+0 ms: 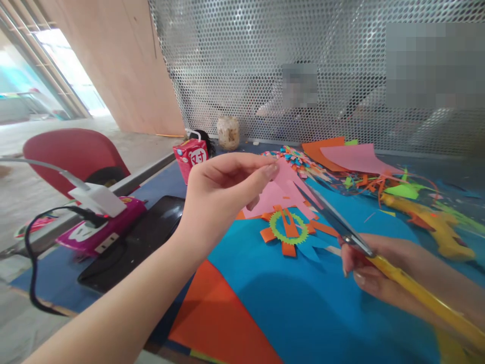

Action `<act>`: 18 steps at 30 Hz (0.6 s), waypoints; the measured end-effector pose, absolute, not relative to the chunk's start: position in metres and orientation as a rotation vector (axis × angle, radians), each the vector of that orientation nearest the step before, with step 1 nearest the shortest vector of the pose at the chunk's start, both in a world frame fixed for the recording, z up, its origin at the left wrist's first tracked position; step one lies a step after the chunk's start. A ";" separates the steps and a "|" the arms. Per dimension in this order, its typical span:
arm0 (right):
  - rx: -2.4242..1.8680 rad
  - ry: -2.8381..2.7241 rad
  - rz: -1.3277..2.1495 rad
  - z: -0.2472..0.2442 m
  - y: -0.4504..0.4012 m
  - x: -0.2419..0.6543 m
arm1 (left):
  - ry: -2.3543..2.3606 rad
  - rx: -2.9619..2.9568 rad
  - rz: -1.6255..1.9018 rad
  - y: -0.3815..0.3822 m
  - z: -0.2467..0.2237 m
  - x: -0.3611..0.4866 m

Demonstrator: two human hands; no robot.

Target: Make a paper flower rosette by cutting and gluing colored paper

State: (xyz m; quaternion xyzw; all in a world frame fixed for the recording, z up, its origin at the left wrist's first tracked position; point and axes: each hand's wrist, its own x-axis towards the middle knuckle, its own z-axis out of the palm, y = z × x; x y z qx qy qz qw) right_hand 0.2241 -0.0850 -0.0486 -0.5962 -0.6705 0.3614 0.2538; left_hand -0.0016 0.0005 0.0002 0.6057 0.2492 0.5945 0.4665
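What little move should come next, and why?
Probably guide the silver-bladed, yellow-handled scissors toward the pink paper sheet: the right hand holds them pointing that way, and the left hand has its fingertips pinched nearby in view.

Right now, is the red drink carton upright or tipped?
Upright: the red drink carton stands with its top facing up and a bent white straw rising from it.

Left of the blue sheet: bare left forearm, tapering toward the wrist. Above the sheet: bare left hand, slim fingers. At its right side: bare right hand.
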 end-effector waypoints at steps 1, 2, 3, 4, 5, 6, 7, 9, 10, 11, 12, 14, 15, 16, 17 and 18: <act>-1.617 -1.842 0.923 -0.050 -0.085 0.224 | 0.614 1.483 1.462 0.001 0.000 -0.002; -1.612 -1.858 0.867 -0.050 -0.085 0.225 | 0.616 1.479 1.464 0.001 0.000 -0.002; -1.608 -1.881 0.831 -0.051 -0.085 0.225 | 0.614 1.477 1.463 0.001 0.000 -0.002; -1.598 -1.927 0.829 -0.051 -0.085 0.226 | 0.610 1.475 1.459 0.001 0.000 -0.002; -1.600 -1.948 0.814 -0.051 -0.085 0.228 | 0.607 1.475 1.452 0.001 0.000 -0.003; -1.601 -1.972 0.813 -0.051 -0.086 0.229 | 0.609 1.475 1.443 0.001 0.000 -0.003; -1.602 -1.990 0.808 -0.051 -0.086 0.230 | 0.613 1.475 1.436 0.001 0.000 -0.003; -1.608 -2.011 0.772 -0.050 -0.086 0.233 | 0.627 1.472 1.431 0.001 0.000 -0.003; -1.610 -2.023 0.751 -0.049 -0.086 0.233 | 0.632 1.473 1.432 0.001 0.000 -0.003; -1.610 -2.031 0.735 -0.048 -0.086 0.233 | 0.632 1.477 1.436 0.001 0.000 -0.003; -1.606 -2.031 0.733 -0.047 -0.086 0.232 | 0.630 1.482 1.440 0.002 0.000 -0.003; -1.590 -2.017 0.763 -0.045 -0.085 0.230 | 0.620 1.493 1.448 0.002 0.000 -0.003; -1.585 -2.011 0.783 -0.045 -0.085 0.229 | 0.614 1.498 1.449 0.002 -0.001 -0.003; -1.587 -2.003 0.803 -0.044 -0.085 0.228 | 0.609 1.502 1.448 0.002 -0.001 -0.004; -1.611 -1.946 0.784 -0.044 -0.085 0.227 | 0.605 1.506 1.448 0.002 -0.001 -0.004; -1.642 -1.878 0.773 -0.044 -0.085 0.226 | 0.598 1.510 1.449 0.003 -0.001 -0.004</act>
